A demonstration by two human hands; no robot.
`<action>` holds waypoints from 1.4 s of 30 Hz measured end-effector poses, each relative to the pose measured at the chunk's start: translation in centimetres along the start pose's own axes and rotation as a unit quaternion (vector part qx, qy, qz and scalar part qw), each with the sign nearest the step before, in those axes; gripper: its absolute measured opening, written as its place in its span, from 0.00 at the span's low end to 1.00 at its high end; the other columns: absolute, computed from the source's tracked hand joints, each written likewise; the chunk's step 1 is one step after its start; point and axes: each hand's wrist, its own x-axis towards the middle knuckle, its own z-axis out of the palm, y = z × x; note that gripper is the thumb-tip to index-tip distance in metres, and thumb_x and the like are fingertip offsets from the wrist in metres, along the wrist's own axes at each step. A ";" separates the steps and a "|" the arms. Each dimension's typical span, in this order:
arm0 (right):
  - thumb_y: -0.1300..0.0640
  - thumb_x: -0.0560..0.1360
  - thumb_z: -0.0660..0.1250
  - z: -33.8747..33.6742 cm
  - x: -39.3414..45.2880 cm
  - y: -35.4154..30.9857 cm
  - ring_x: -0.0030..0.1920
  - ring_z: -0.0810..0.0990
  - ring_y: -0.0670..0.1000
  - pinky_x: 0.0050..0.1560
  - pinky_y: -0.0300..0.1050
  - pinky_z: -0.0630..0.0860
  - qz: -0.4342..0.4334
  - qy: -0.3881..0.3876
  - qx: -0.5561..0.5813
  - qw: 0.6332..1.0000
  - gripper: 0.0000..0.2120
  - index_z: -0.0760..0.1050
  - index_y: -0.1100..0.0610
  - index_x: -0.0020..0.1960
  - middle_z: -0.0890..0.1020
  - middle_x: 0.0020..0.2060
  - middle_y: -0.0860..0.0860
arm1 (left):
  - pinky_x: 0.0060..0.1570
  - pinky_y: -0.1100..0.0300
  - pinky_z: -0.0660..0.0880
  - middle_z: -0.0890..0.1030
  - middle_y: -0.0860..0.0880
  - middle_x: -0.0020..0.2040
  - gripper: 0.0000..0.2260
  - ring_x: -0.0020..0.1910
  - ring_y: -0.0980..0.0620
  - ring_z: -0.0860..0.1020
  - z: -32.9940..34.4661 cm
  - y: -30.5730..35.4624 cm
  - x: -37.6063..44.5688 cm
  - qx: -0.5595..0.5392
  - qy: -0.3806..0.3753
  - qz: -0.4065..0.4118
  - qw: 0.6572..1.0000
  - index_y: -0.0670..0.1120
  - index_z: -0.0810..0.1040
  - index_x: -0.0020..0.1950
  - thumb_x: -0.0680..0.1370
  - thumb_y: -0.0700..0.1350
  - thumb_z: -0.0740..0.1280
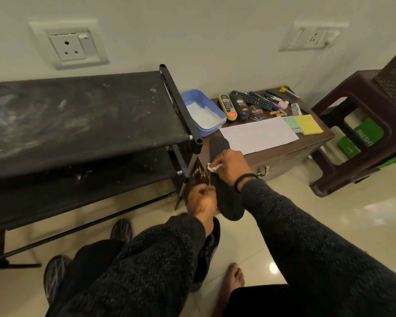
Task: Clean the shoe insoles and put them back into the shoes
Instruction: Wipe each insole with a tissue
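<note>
A long flat black foam insole point(224, 186) is held in the air between a black metal shoe rack point(78, 124) and a low brown surface point(284, 152). Its long axis runs away from the person, toe end far and slightly left, heel end near. The left hand point(201, 202) has its grip closed on the near edge. The right hand point(229, 167) pinches a small white wipe point(212, 167) against it. Pressing hard could likely bend the insole or slip it loose onto the floor.

Single head-mounted wide-angle view, looking forward and down from above the shoe rack point(78, 115), close to it; wall behind, floor below the rack.
</note>
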 end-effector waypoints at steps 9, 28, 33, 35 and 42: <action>0.68 0.74 0.70 -0.1 -0.9 -0.3 0.59 0.80 0.54 0.58 0.40 0.73 0.007 -0.019 0.000 1.000 0.12 0.86 0.55 0.52 0.83 0.56 0.54 | 0.40 0.54 0.82 0.84 0.40 0.51 0.07 0.47 0.44 0.84 0.3 -0.3 -0.4 -0.135 -0.004 -0.047 0.990 0.44 0.81 0.50 0.81 0.34 0.65; 0.67 0.74 0.72 -1.7 2.4 2.2 0.61 0.78 0.59 0.66 0.51 0.75 0.090 0.007 -0.006 0.996 0.16 0.83 0.56 0.61 0.79 0.62 0.59 | 0.55 0.45 0.82 0.85 0.41 0.51 0.08 0.50 0.42 0.85 0.0 -1.4 3.0 -0.124 0.046 -0.028 0.991 0.48 0.83 0.45 0.79 0.36 0.69; 0.69 0.74 0.72 -0.7 -1.2 2.4 0.59 0.79 0.58 0.63 0.49 0.75 0.069 0.021 -0.004 0.997 0.15 0.85 0.56 0.57 0.81 0.60 0.57 | 0.56 0.45 0.81 0.86 0.41 0.51 0.10 0.51 0.42 0.85 0.2 -1.1 3.2 -0.123 0.064 -0.041 0.989 0.49 0.82 0.41 0.78 0.35 0.70; 0.69 0.74 0.72 -0.3 -2.9 2.4 0.59 0.79 0.57 0.62 0.47 0.75 0.074 0.022 0.004 0.997 0.14 0.85 0.56 0.56 0.82 0.59 0.56 | 0.55 0.44 0.82 0.86 0.41 0.51 0.10 0.50 0.42 0.85 0.0 -0.9 3.1 -0.126 0.056 -0.047 0.989 0.49 0.83 0.42 0.78 0.35 0.70; 0.66 0.74 0.73 0.8 -9.3 3.0 0.49 0.80 0.49 0.49 0.40 0.75 0.124 -0.005 0.101 0.987 0.08 0.87 0.56 0.50 0.85 0.52 0.54 | 0.54 0.43 0.82 0.86 0.43 0.49 0.11 0.50 0.43 0.84 -0.3 -1.1 2.2 -0.093 0.061 -0.024 0.993 0.50 0.82 0.41 0.79 0.36 0.69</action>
